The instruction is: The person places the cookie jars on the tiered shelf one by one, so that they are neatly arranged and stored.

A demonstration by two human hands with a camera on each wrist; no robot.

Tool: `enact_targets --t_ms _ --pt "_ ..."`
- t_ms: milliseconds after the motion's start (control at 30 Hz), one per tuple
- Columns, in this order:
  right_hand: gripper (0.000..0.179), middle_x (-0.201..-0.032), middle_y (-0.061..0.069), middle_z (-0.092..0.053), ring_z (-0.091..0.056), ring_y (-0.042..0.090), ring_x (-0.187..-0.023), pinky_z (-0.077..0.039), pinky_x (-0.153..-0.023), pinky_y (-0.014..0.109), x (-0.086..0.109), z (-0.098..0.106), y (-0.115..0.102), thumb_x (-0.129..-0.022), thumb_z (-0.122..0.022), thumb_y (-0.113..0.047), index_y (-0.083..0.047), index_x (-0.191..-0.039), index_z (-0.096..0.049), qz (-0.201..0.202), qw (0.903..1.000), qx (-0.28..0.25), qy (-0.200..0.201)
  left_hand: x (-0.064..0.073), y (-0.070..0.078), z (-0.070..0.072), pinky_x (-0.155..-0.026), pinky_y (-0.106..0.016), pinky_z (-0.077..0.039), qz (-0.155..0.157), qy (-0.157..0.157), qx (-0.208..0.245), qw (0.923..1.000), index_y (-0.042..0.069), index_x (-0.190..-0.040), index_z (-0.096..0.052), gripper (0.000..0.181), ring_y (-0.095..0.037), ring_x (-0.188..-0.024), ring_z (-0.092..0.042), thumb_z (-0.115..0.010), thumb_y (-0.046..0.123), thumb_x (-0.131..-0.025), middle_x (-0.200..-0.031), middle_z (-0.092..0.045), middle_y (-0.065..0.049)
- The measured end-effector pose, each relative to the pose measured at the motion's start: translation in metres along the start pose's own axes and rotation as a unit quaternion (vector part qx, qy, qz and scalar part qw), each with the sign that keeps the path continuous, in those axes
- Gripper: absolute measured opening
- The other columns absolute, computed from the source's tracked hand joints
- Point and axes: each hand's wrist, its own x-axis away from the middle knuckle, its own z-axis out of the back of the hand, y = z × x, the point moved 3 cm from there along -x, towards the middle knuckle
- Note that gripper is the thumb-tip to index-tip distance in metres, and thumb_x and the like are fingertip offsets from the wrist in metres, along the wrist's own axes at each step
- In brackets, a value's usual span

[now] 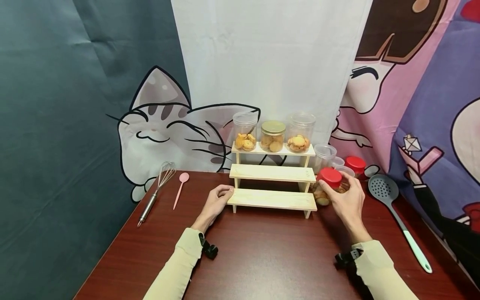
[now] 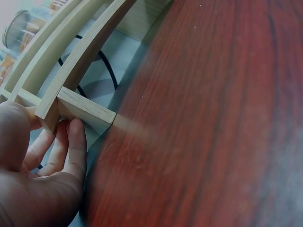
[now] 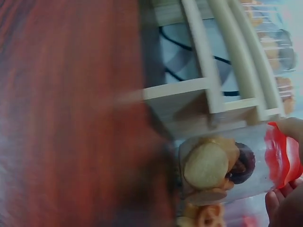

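A three-step wooden display stand [image 1: 271, 199] stands at the middle of the table. My left hand [image 1: 215, 205] pinches the left end of its lowest step, thumb on one side and fingers tucked underneath, as the left wrist view shows. At the stand's right side, my right hand [image 1: 348, 202] grips a clear jar by its red lid [image 1: 330, 177]. Inside this cookie jar [image 3: 213, 163] are pale round cookies and a dark ring-shaped one. Along the top step are a clear jar [image 1: 245, 131], a gold-lidded jar [image 1: 272, 136] and another clear jar [image 1: 301, 132], all with cookies.
Behind the right hand are more jars, among them a clear-lidded jar [image 1: 324, 155] and a red-lidded jar [image 1: 355, 163]. A slotted skimmer [image 1: 399, 218] lies far right. To the left lie a whisk [image 1: 156, 193] and a pink spoon [image 1: 181, 188]. A printed curtain [image 1: 277, 50] hangs behind.
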Motion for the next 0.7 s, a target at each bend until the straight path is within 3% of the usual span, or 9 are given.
enact_targets --t_ms 100,267,367,500,700 --pt "0.069 -0.119 0.013 -0.066 -0.061 0.022 -0.108 -0.04 -0.088 0.022 -0.006 0.011 -0.011 -0.081 -0.097 -0.036 -0.011 -0.14 -0.072 0.005 0.9999 -0.009 0.012 0.0 0.0 -0.001 -0.088 -0.023 -0.049 -0.002 0.0 0.002 1.0 0.001 -0.132 -0.071 0.033 -0.011 -0.099 -0.067 -0.067 0.025 -0.11 -0.123 -0.076 -0.024" --pt "0.07 -0.111 -0.015 -0.055 -0.055 0.012 -0.1 -0.039 -0.083 0.019 -0.025 0.028 -0.033 -0.082 -0.095 -0.041 -0.013 -0.141 -0.069 -0.006 0.9987 -0.036 0.036 0.0 0.001 -0.001 -0.088 -0.025 -0.049 -0.002 -0.001 0.003 1.0 0.001 -0.133 -0.071 0.034 -0.011 -0.098 -0.067 -0.067 0.026 -0.11 -0.124 -0.076 -0.024" --pt "0.072 -0.111 -0.025 -0.048 -0.055 0.006 -0.102 -0.041 -0.083 0.014 -0.035 0.033 -0.045 -0.082 -0.094 -0.045 -0.017 -0.143 -0.067 -0.015 0.998 -0.041 0.045 0.0 0.001 -0.001 -0.088 -0.026 -0.049 -0.001 0.001 0.008 1.0 0.002 -0.132 -0.072 0.034 -0.012 -0.1 -0.067 -0.067 0.026 -0.109 -0.125 -0.076 -0.024" --pt "0.073 -0.116 -0.025 -0.049 -0.057 -0.002 -0.107 -0.047 -0.083 0.008 -0.04 0.03 -0.058 -0.081 -0.094 -0.044 -0.02 -0.144 -0.067 -0.011 0.9978 -0.055 0.037 0.001 0.001 0.0 -0.09 -0.026 -0.049 0.001 0.001 0.006 1.0 0.001 -0.132 -0.072 0.035 -0.016 -0.104 -0.068 -0.068 0.027 -0.109 -0.125 -0.076 -0.024" --pt "0.071 -0.126 -0.009 -0.057 -0.06 0.005 -0.111 -0.049 -0.087 0.009 -0.032 0.007 -0.078 -0.083 -0.095 -0.037 -0.016 -0.143 -0.066 0.016 0.9952 -0.096 0.009 0.002 0.0 -0.002 -0.087 -0.026 -0.048 0.001 0.005 -0.001 1.0 0.003 -0.132 -0.072 0.033 -0.016 -0.101 -0.067 -0.067 0.027 -0.109 -0.123 -0.076 -0.023"
